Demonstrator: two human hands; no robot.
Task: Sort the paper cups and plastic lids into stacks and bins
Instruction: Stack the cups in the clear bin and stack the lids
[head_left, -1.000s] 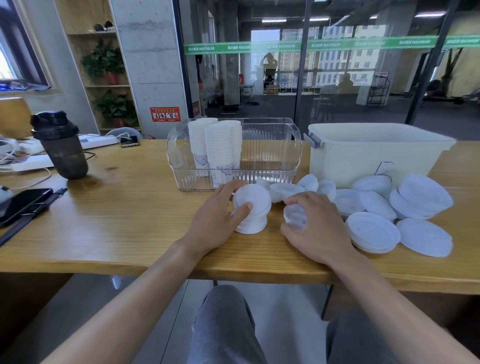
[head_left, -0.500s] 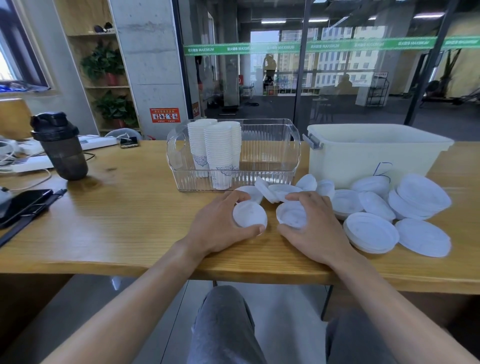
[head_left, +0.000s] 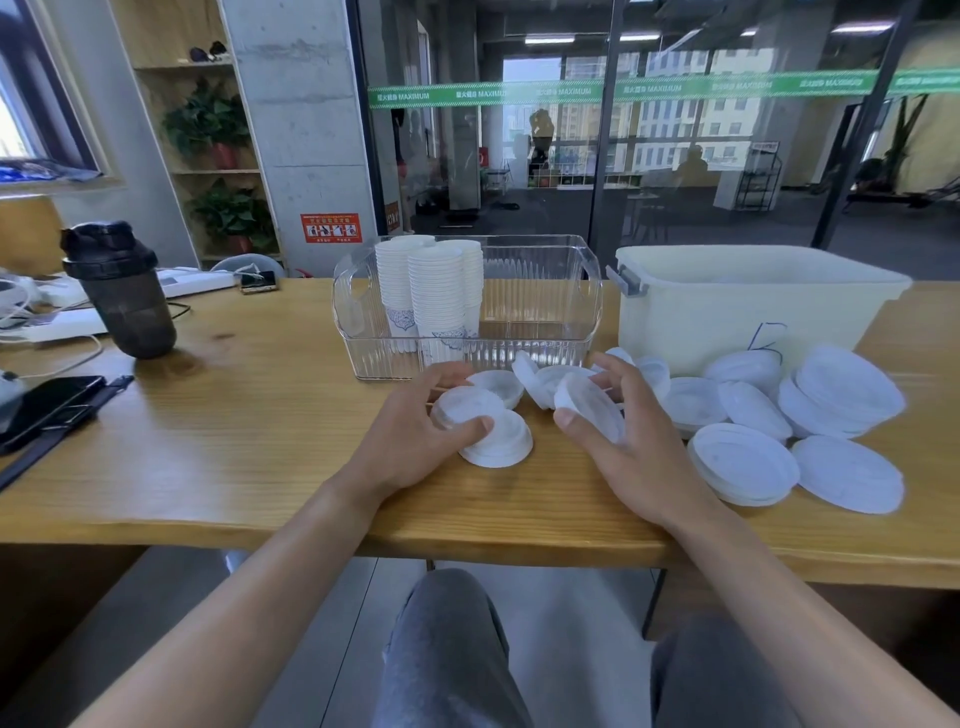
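Green band (head_left: 649, 88) across the glass wall at twelve o'clock, printed again and again with "MAXIMUM" in white capitals, each time after a few small characters too blurred to read. Some repeats reversed, as if seen from behind the glass. Red notice (head_left: 331, 227) low on the concrete pillar at eleven o'clock, with a row of small pictograms and lines of print too small to make out. Hand-drawn blue pen mark (head_left: 768, 338) on the front wall of the white bin (head_left: 727, 312) at one o'clock, perhaps a numeral or letter, partly hidden by lids, not legible. Blue ornamental print on the paper cups (head_left: 431, 291) at twelve o'clock, no words discernible.
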